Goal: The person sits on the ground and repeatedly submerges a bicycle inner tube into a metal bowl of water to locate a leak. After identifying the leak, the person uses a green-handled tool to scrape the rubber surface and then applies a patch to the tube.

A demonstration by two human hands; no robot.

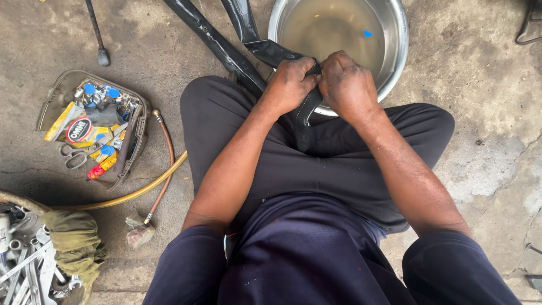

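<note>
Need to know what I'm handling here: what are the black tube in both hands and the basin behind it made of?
Black tube: looks like rubber, matte, bending limply where left hand and right hand pinch it. Basin: apparently stainless steel, its shiny grey rim reflecting light, holding murky water.

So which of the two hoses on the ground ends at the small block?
The thin reddish-brown hose; its lower end reaches the small block. The thicker yellow hose runs on left toward the green rag.

Black rubber tube [237, 53] glossy; steel basin [398, 34] shiny; concrete floor [485, 113] rough, matt.
</note>
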